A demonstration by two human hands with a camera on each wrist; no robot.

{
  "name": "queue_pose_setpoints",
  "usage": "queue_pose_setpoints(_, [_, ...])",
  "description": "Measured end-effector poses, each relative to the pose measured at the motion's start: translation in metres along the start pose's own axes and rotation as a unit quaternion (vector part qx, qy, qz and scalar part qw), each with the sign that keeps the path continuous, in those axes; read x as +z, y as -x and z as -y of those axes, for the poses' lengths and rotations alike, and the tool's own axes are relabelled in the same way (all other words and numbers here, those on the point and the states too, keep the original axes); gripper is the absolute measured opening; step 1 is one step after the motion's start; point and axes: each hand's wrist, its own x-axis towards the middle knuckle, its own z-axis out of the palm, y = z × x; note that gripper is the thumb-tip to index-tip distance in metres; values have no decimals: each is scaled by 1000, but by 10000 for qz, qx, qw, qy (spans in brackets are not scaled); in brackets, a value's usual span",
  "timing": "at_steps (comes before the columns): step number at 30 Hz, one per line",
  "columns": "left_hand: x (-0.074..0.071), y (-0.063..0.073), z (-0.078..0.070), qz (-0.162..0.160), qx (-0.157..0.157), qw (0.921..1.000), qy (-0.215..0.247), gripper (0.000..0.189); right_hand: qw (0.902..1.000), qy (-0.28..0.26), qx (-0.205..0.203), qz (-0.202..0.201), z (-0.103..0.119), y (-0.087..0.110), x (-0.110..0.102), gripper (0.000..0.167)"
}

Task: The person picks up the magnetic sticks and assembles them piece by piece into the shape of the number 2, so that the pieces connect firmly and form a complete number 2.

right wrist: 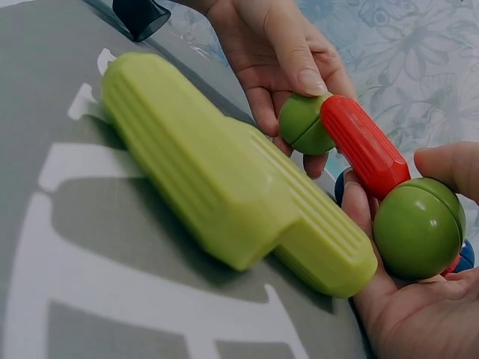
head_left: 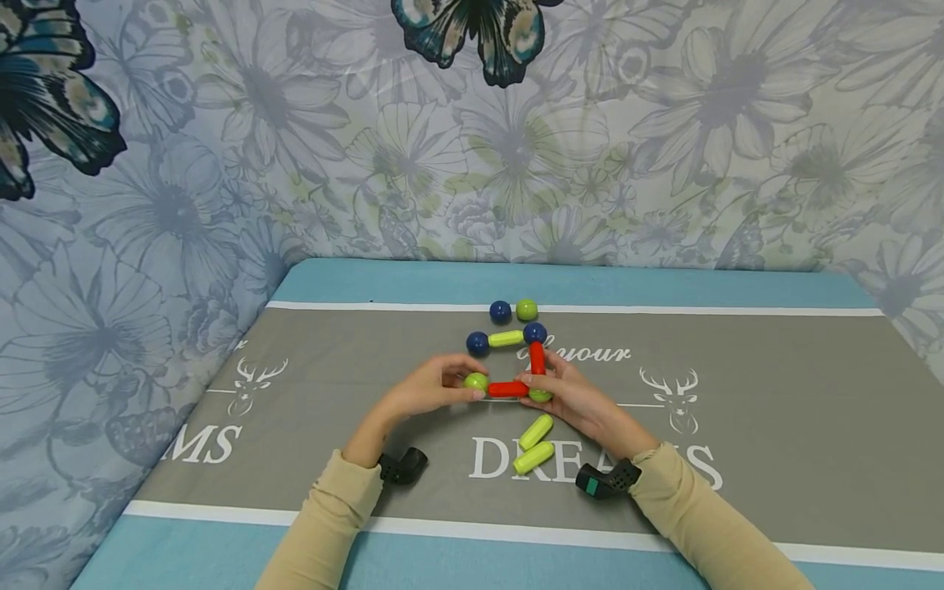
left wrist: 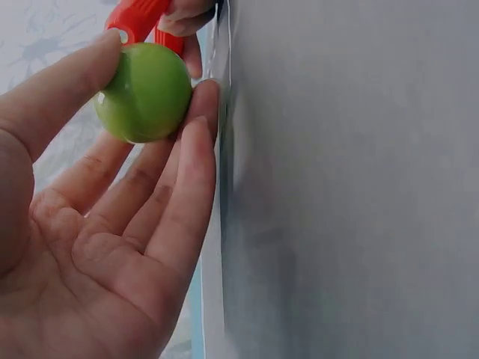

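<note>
My left hand (head_left: 428, 387) pinches a green ball (left wrist: 142, 93) between thumb and fingers. Against that ball lies the end of a red rod (head_left: 507, 389); whether it is fully joined, I cannot tell. At the rod's other end, my right hand (head_left: 578, 397) grips a second green ball (right wrist: 419, 228). From this corner another red rod (head_left: 537, 358) runs away to a blue ball (head_left: 534, 333). A yellow-green rod (head_left: 506, 338) links that one to a further blue ball (head_left: 478, 343) on the left. Fingers partly cover the right-hand corner.
Behind the linked pieces sit a loose blue ball (head_left: 500, 312) and a loose green ball (head_left: 527, 310). Two yellow-green rods (head_left: 535, 432) lie side by side nearer the front, below the right hand. Everything rests on a grey printed cloth (head_left: 332, 467); a patterned wall stands behind.
</note>
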Motion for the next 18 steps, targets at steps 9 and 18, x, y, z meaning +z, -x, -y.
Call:
queue_pose_setpoints(9, [2,0,-3,62,-2,9997,229,31,10000,17,-25,-11,0,1,-1,70])
queue_pose_setpoints(18, [4,1,-4,-18,-218,9987,452,26,9999,-94,13,-37,1,0,1,70])
